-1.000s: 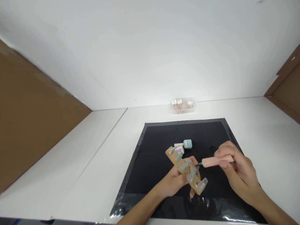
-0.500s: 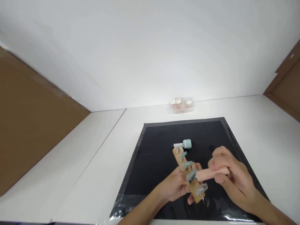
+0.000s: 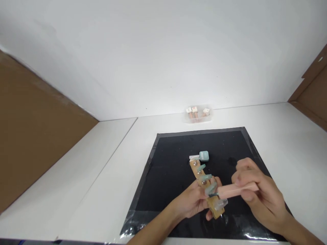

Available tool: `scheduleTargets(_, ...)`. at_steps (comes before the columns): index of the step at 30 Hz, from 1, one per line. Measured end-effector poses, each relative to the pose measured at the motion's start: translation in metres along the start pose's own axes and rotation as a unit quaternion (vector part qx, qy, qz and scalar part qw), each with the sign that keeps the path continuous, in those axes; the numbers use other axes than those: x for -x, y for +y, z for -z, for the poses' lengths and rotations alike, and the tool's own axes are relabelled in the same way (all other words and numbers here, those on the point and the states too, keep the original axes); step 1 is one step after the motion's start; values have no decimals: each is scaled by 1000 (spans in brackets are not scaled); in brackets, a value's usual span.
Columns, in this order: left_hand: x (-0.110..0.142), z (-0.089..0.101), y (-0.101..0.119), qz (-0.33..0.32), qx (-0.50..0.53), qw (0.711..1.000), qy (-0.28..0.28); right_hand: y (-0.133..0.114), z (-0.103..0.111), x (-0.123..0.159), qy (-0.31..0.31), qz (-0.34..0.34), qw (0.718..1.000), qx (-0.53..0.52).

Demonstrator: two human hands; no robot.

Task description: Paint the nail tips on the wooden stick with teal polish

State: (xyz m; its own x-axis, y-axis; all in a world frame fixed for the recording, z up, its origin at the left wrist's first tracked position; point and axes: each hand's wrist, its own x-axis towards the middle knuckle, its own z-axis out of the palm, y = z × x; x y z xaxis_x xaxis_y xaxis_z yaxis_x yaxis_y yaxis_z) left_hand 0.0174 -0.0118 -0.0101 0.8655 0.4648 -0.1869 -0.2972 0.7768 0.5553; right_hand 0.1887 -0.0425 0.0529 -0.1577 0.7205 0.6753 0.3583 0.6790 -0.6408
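Note:
My left hand (image 3: 190,202) is closed around the lower half of a wooden strip (image 3: 218,213) with metal studs along it. Several pale green false nails (image 3: 211,188) stick out from the strip, and a clear false nail (image 3: 221,204) sits at its near end. Between thumb and fingers, my right hand (image 3: 265,194) pinches the pink handle of a nail polish brush (image 3: 231,191). Its dark bristles lie at the lower edge of the green nail closest to the clear one. A pale green nail polish bottle (image 3: 204,156) rests beyond the strip's far end.
Under the hands lies a black mat (image 3: 173,146) taped to the white table (image 3: 107,177). Against the back wall stands a clear plastic tray (image 3: 198,119) with several pink-and-white bottles in it. Brown panels (image 3: 38,129) close off both sides.
My right hand has drawn the brush a little to the right. The wooden strip has shifted slightly right in my left hand, while the bottle has stayed in place.

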Motion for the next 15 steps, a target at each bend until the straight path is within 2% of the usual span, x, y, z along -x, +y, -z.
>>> scheduleTargets(3,-1,2,-1,-5,-1,1000,6,0,0,1,-16,-1,1000,27)
scheduleTargets(6,-1,3,-2,-14,3,1000,2,0,0,1,3,-9,1000,26)
scheduleTargets(11,0,3,-2,-11,-17,1000,0,0,-1,2,-23,-3,999,22)
scheduleTargets(15,0,4,-3,-13,-16,1000,0,2,-1,4,18,-22,999,15)
